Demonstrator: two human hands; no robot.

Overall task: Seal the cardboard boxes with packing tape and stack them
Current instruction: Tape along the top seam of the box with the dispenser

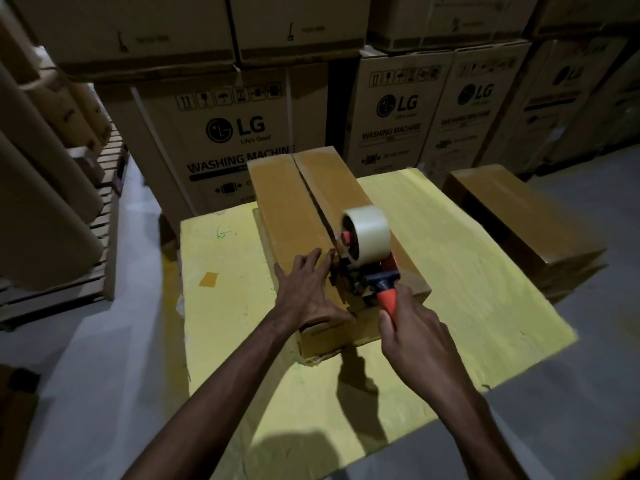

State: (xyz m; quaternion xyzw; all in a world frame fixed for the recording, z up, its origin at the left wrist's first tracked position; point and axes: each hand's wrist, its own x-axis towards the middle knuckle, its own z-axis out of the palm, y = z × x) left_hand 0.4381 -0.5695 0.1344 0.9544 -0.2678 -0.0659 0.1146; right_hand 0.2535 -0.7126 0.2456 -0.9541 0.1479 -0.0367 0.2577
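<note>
A: Where is the cardboard box?

B: It lies on the yellow bench, about in the middle, with its long side pointing away from the person. The two top flaps are folded down and meet in a seam along its length. On the far part of the seam there is a dark gap between the flaps.

A: And the tape?

B: The tape dispenser sits on top of the box at the near end, right on the seam. It carries a pale tape roll, standing upright above its dark frame.

A: What is each hand doing?

B: The right hand has its fingers curled around the orange handle of the dispenser and grips it. The left hand is flat on the left flap, just beside the dispenser. Its fingers are straight and spread, pressing on the cardboard, and the thumb reaches toward the near edge of the box.

A: What is around the bench?

B: To the right there is a stack of boxes of the same long kind, close to the bench; I cannot tell if it touches it. Behind the bench stand big washing machine cartons with LG printed on them, and more cartons lie on top of them. On the left, large brown rolls lean at an angle. The floor is grey.
</note>
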